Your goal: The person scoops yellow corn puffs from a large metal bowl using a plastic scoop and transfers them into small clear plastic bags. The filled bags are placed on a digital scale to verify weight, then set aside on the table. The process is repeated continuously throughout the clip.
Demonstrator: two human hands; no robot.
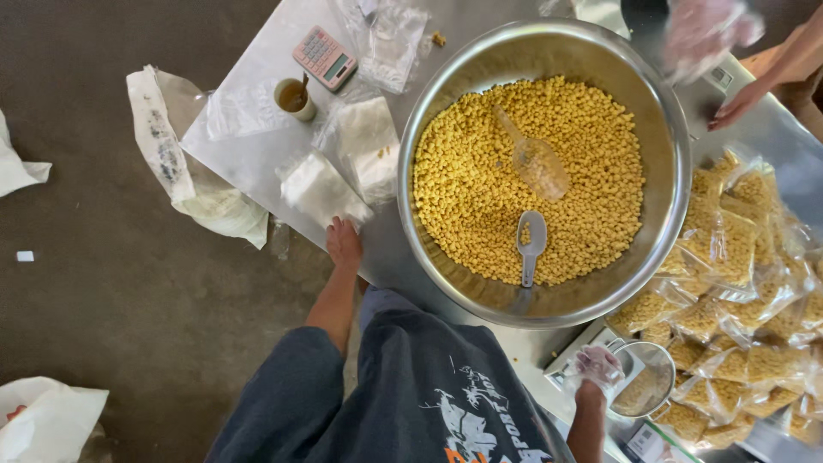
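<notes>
Stacks of empty clear bags (324, 190) are lying on the steel table (257, 163), and the left hand (344, 243) is resting bare on the nearest stack, fingers flat and holding nothing. The right hand (597, 364), wearing a thin clear glove, is gripping the rim of a small metal pan (645, 380) sitting on a scale (567, 364), with yellow puffs inside it. Between the hands, a big steel bowl (549, 47) is holding yellow puffs (467, 189) and two scoops (531, 243). Filled bags (737, 291) are piling up right of the bowl. A pink calculator (325, 57) and a cup (295, 99) are sitting farther back. Another person's hand (735, 106) is touching the table's far corner.
</notes>
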